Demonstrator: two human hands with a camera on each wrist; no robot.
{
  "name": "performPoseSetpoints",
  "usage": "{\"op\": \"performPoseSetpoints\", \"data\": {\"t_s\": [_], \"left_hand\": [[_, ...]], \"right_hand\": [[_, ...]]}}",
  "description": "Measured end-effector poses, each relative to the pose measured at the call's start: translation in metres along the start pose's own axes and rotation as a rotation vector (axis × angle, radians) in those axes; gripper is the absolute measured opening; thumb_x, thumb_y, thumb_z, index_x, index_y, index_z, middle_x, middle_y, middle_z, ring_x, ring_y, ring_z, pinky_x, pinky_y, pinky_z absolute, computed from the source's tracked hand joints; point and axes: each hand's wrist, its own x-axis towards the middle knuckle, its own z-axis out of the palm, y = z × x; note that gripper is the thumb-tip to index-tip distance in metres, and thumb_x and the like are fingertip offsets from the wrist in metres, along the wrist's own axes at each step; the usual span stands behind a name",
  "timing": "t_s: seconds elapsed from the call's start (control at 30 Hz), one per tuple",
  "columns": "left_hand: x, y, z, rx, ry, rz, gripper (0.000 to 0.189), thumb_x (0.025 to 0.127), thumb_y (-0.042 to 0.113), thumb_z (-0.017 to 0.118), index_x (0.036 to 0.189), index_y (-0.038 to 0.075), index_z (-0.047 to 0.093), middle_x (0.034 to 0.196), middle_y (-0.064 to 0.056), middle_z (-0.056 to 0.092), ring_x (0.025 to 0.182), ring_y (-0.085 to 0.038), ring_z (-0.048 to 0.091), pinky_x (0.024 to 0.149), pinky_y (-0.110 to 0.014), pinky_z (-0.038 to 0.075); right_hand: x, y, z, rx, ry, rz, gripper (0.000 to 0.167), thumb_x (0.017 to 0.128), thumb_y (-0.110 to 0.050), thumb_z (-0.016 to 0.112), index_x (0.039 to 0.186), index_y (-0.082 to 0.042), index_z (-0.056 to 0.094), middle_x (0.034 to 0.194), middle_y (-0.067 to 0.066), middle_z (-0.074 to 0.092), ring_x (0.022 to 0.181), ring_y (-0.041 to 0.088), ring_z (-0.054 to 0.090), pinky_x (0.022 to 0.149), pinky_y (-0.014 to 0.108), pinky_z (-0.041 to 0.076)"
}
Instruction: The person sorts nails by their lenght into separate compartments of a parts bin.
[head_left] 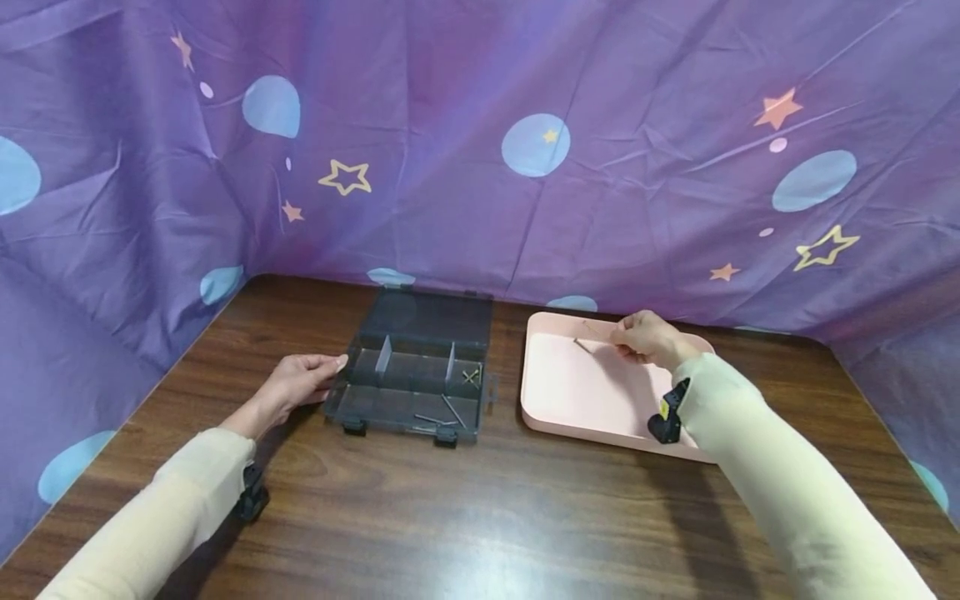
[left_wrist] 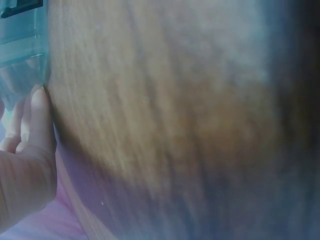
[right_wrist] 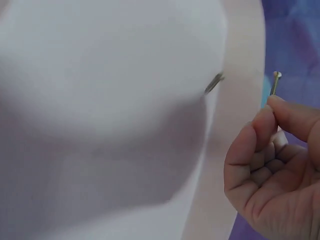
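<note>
Between thumb and index finger, my right hand pinches a thin brass-coloured screw, its head pointing away from the fingertips. This hand hovers over the back part of a pink tray. Another screw lies in the tray near its back wall. My left hand touches the left side of a dark see-through compartment box with extended fingers; the left wrist view shows its fingertips against the box corner. Inside the box are crossed brass screws at the right and several grey nail-like pieces at the front.
The box's lid leans back, open. Upright dividers part its rear row. Black latches stick out at the front. Behind the brown wooden table hangs a purple patterned cloth.
</note>
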Motion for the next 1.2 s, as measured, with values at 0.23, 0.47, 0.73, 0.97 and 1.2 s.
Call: {"op": "performPoseSetpoints", "data": {"t_s": [0.23,0.47,0.73,0.97,1.2], "left_hand": [[0.002,-0.001,-0.001,-0.018,-0.002,0.014,0.055,0.093,0.034,0.058,0.124,-0.011,0.054,0.084,0.012,0.060,0.071,0.005,0.055,0.064,-0.014,0.051],[0.002,-0.002,-0.001,-0.021,0.000,0.020,0.052,0.094,0.031,0.057,0.124,-0.012,0.053,0.083,0.012,0.059,0.070,0.005,0.054,0.064,-0.013,0.050],[0.001,-0.002,-0.002,-0.016,0.003,0.021,0.053,0.094,0.032,0.057,0.124,-0.011,0.053,0.090,0.009,0.060,0.073,0.005,0.055,0.066,-0.014,0.051],[0.001,-0.004,-0.002,-0.028,0.004,0.017,0.051,0.094,0.030,0.057,0.124,-0.012,0.053,0.085,0.013,0.058,0.072,0.005,0.054,0.065,-0.013,0.050],[0.002,-0.004,-0.002,-0.014,-0.001,0.019,0.052,0.094,0.031,0.056,0.124,-0.012,0.053,0.087,0.010,0.060,0.074,0.005,0.055,0.066,-0.014,0.051]], "right_hand": [[-0.004,-0.011,0.016,0.056,0.010,-0.050,0.029,0.090,-0.002,0.048,0.064,-0.014,0.049,0.058,-0.007,0.050,0.056,0.002,0.049,0.054,0.015,0.046],[-0.007,-0.021,0.039,0.106,-0.007,-0.118,0.023,0.091,-0.003,0.051,0.070,-0.011,0.053,0.059,-0.008,0.051,0.055,0.000,0.049,0.053,0.014,0.045],[-0.007,-0.035,0.073,0.104,-0.058,-0.182,0.015,0.092,-0.004,0.054,0.077,-0.008,0.055,0.060,-0.007,0.050,0.053,0.000,0.047,0.051,0.015,0.041],[-0.004,-0.049,0.105,0.115,-0.112,-0.224,0.006,0.091,0.000,0.053,0.089,0.005,0.057,0.065,-0.005,0.049,0.054,0.002,0.047,0.051,0.014,0.041],[-0.001,-0.058,0.126,0.042,-0.095,-0.267,0.012,0.089,0.000,0.057,0.093,0.011,0.059,0.069,-0.004,0.050,0.055,0.004,0.047,0.050,0.015,0.041]]}}
